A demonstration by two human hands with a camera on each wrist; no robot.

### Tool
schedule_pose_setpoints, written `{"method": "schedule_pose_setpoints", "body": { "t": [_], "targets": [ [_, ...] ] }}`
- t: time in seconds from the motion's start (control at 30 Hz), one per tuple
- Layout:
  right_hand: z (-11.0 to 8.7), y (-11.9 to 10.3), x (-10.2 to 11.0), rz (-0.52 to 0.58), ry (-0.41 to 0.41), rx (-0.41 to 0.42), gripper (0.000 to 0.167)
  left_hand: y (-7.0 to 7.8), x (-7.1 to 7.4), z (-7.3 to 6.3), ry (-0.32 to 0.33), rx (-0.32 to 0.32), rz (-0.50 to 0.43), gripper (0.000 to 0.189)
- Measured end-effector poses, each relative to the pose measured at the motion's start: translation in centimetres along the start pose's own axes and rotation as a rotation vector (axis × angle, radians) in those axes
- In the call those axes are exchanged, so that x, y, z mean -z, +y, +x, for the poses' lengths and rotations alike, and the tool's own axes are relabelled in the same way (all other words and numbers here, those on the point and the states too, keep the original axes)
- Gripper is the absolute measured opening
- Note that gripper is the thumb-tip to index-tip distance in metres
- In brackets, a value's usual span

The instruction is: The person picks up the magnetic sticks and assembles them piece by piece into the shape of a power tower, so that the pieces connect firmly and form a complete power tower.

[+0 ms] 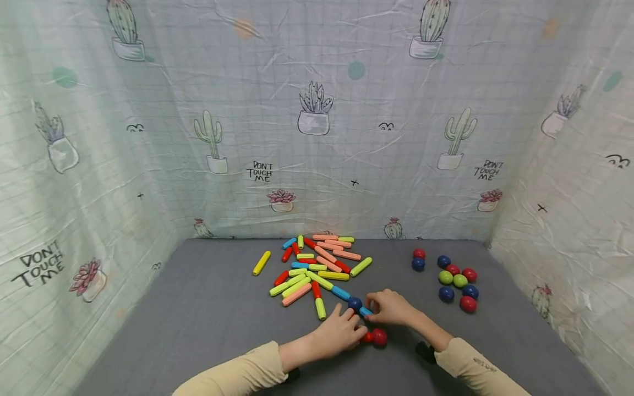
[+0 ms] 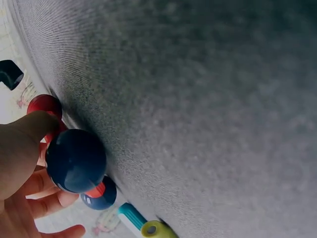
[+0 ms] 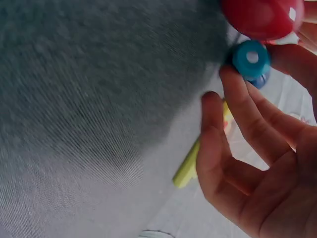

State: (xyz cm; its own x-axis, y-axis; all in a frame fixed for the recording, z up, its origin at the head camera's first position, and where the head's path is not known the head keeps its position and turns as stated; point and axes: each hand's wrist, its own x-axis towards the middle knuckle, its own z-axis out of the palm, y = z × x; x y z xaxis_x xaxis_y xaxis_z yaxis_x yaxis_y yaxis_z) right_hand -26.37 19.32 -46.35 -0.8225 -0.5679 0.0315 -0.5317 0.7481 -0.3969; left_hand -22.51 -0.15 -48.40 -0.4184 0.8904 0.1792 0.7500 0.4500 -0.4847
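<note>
Near the front middle of the table, my left hand [image 1: 339, 333] grips a piece built of balls and short rods. In the left wrist view, its thumb and fingers lie around a red rod [image 2: 55, 130] between a red ball [image 2: 45, 105] and a near dark blue ball [image 2: 76, 161]. Another red rod joins that ball to a farther dark blue ball [image 2: 100, 194]. My right hand [image 1: 391, 308] pinches a blue rod [image 3: 251, 60] with a hole in its end, beside the dark blue ball [image 1: 354, 303]. How firmly this rod sits against the ball cannot be told.
Loose rods in yellow-green, orange, red and blue lie in a heap, including an orange rod [image 1: 297, 295] and a yellow rod [image 1: 261, 263]. At the right lie several loose balls, among them a green ball [image 1: 460, 281]. A printed curtain [image 1: 342, 154] encloses the grey table [image 1: 208, 330].
</note>
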Motion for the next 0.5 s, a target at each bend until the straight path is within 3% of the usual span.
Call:
{"method": "schedule_pose_setpoints", "body": {
  "t": [0.23, 0.5],
  "targets": [
    [-0.24, 0.04, 0.30, 0.028, -0.026, -0.024, 0.018, 0.18, -0.12, 0.11, 0.020, 0.027, 0.004, 0.022],
    [-0.62, -0.39, 0.08, 0.014, 0.029, -0.037, 0.018, 0.31, -0.05, 0.42, 0.030, 0.045, -0.015, 0.018]
  ]
}}
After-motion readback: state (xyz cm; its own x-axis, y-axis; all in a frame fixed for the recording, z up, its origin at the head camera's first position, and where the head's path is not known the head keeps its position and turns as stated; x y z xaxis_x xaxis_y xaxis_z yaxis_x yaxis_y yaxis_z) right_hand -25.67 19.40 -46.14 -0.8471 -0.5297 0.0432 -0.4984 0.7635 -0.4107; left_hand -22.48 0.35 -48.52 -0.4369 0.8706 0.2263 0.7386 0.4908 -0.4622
